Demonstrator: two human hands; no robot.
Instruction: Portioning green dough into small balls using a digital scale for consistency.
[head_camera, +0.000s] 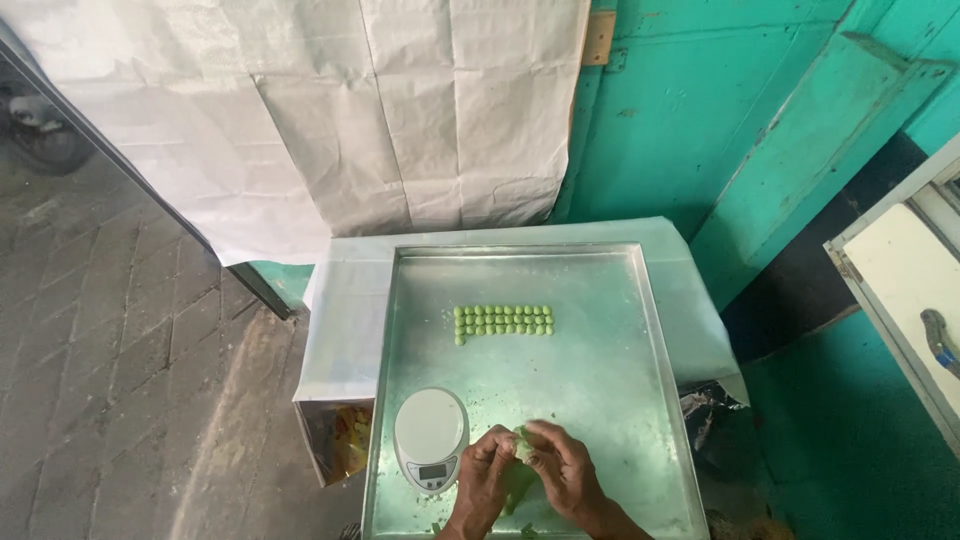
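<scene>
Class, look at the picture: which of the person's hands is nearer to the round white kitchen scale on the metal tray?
Left. The left hand sits just right of the scale, nearly touching it; the right hand lies farther right, beyond the left, both pinching a small green piece.

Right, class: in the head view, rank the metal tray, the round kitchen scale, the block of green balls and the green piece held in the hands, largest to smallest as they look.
1. Metal tray
2. Round kitchen scale, though nearer the camera
3. Block of green balls
4. Green piece, pinched between left hand and right hand
</scene>
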